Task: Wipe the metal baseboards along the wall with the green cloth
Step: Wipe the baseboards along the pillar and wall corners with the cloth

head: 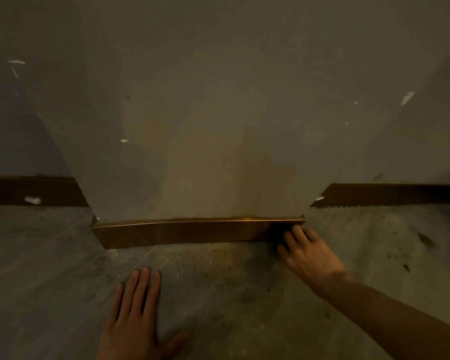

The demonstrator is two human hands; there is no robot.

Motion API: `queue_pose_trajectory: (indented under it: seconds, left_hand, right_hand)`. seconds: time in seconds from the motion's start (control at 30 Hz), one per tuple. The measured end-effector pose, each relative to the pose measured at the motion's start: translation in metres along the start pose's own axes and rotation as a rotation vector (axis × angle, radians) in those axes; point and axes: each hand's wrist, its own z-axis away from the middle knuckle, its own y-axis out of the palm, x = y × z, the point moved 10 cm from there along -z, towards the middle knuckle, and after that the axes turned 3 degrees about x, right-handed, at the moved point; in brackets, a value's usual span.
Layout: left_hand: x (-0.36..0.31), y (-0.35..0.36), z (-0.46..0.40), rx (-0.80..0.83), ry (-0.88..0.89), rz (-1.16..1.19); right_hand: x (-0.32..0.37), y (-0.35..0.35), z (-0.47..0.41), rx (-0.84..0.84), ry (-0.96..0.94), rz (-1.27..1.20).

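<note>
A bronze metal baseboard [187,232] runs along the foot of a protruding wall section. My right hand [309,253] presses against its right end, fingers curled onto the metal. A dark wad under those fingers looks like the cloth [277,236]. The dim light hides its colour, and most of it is covered by the hand. My left hand [135,315] lies flat on the floor in front of the baseboard, fingers spread, holding nothing. Further darker baseboards sit set back at the left [31,190] and right [390,194].
The grey wall [205,113] has white chips and scuffs. The concrete floor [231,294] is dusty, with dark specks of debris at the right [424,240]. A white blob sticks to the left baseboard. The lighting is dim.
</note>
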Motion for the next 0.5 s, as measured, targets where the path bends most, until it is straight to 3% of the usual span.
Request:
queue_pose_trajectory:
  seconds: [0.1,0.23,0.37,0.5]
  left_hand:
    - [-0.004,-0.005,0.000,0.068,-0.024,0.044]
    - [-0.008,-0.018,-0.010,0.112,-0.050,0.031]
    - [-0.040,-0.051,-0.027,0.027,0.071,0.095]
    - [-0.091,-0.090,-0.045,-0.018,0.240,0.133]
  right_hand:
    - [-0.014,-0.006,0.015,0.037,0.079,-0.146]
    - [-0.031,-0.026,0.034,-0.003,0.245,-0.539]
    - [-0.037,-0.046,0.051,-0.070,0.321,-0.926]
    - [-0.031,-0.070,0.063,-0.117,0.330,-1.157]
